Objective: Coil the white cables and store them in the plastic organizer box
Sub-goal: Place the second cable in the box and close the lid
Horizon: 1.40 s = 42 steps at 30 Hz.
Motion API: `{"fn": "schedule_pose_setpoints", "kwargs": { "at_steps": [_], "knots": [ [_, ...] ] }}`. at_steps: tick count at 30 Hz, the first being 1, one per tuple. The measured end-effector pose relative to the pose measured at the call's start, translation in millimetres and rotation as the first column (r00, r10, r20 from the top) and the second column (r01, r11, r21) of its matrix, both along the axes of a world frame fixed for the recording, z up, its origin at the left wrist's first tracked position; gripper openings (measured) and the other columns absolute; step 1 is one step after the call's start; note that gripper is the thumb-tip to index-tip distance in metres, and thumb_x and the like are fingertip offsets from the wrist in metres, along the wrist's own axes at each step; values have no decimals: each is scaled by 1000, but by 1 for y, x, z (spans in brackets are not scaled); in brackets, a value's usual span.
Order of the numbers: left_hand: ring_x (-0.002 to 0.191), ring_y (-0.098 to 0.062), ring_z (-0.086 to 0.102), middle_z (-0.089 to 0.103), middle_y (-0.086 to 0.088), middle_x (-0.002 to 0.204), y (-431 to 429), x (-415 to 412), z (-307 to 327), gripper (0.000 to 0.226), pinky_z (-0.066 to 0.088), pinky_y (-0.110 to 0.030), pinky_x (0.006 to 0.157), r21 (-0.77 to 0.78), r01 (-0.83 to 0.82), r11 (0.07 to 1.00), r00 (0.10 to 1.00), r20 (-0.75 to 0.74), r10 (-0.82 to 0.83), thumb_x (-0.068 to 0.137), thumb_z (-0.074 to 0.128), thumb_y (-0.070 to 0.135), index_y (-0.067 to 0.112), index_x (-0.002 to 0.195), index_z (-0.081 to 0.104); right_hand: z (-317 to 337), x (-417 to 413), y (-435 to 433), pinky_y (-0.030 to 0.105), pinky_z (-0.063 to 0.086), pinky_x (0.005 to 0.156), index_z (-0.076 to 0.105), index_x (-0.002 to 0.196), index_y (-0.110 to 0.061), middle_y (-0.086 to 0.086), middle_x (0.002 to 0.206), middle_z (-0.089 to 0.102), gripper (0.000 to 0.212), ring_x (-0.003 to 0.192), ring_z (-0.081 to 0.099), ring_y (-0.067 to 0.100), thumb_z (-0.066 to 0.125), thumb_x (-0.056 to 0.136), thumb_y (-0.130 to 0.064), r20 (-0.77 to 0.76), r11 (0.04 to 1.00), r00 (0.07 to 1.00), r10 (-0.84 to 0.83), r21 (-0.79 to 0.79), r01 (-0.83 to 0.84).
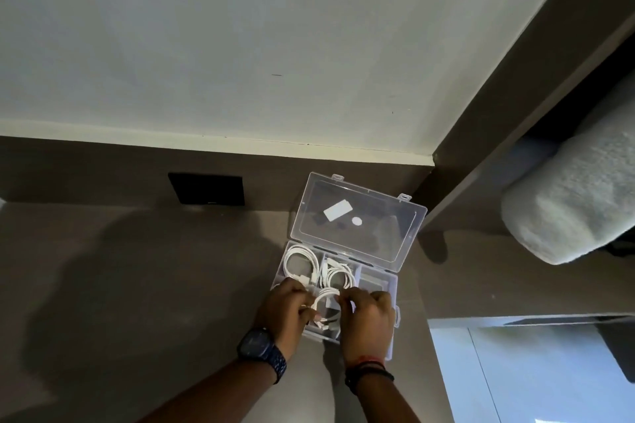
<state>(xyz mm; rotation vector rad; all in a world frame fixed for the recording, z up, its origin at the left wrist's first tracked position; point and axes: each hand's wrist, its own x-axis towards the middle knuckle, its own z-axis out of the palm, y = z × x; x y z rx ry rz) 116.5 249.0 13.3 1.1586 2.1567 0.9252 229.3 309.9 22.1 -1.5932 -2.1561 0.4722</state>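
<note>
No readable text on the lid stickers point(337, 210)

Both forearms are reaching forward from the bottom edge, converging toward each other. The left hand point(285, 306) is turned palm down with its fingers curled inward, pinching a white loop point(326, 295). The right hand point(369, 314) is sitting just beside it, knuckles up, fingers bent and pinching the same loop's other side. The two hands are nearly touching.
</note>
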Motion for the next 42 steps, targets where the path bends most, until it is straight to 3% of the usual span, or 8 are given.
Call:
{"fn": "schedule_pose_setpoints", "kwargs": {
  "at_steps": [4,9,14,18,25,31,36,42],
  "knots": [
    [79,-28,64,72,-7,89,0,-3,2,32,55,-32,67,-13,228,974,943,-247,-224,61,80,4,13,90,72,-2,6,3,36,48,48,70,55,-16,5,57,61,23,59,55,28,87,48,-2,190,996,978,83,17,-87],
    [56,-20,61,64,7,57,6,-2,9,20,50,-23,49,-110,398,911,709,-593,-382,44,85,24,20,51,67,-2,8,5,33,47,46,66,50,-17,3,55,62,24,56,59,27,88,42,-11,404,973,895,191,40,-226],
    [62,-17,58,59,7,58,15,4,13,20,45,-26,52,-339,309,888,590,-664,-459,38,78,32,22,45,62,-6,16,0,31,48,46,69,59,-19,0,59,65,22,58,61,22,86,46,-15,480,929,836,267,102,-356],
    [110,-32,43,57,-1,110,15,4,-1,21,34,-42,83,-439,301,846,631,-573,-522,81,53,26,17,90,70,-5,27,-8,30,49,48,73,84,-15,0,69,70,41,64,62,22,81,44,-21,525,905,792,312,90,-417],
    [106,-29,45,53,-4,109,16,-7,5,17,39,-42,81,-379,378,845,657,-533,-533,85,54,24,16,93,67,5,21,-7,29,47,47,70,71,-17,0,62,67,35,60,60,22,84,43,-34,557,901,765,322,69,-429],
    [90,-29,58,67,-8,96,39,-42,16,24,51,-37,79,57,221,974,937,-288,-196,66,80,26,17,86,72,1,26,27,35,56,64,72,83,-21,4,87,72,14,79,64,24,66,82,-33,15,996,997,82,-42,-81],
    [114,-30,51,53,-12,127,96,-74,36,88,48,-44,94,100,-154,983,969,210,131,56,87,26,21,132,41,13,19,85,43,50,93,47,126,-15,11,124,56,60,111,55,26,75,75,-31,-352,921,854,-384,-207,329],
    [78,-15,59,60,8,84,121,-83,52,44,51,-29,67,204,-148,968,928,367,65,66,81,23,31,95,50,37,11,121,39,43,97,36,134,-14,15,134,40,79,115,48,28,82,69,-23,-435,927,823,-366,-252,279]
  ]
}}
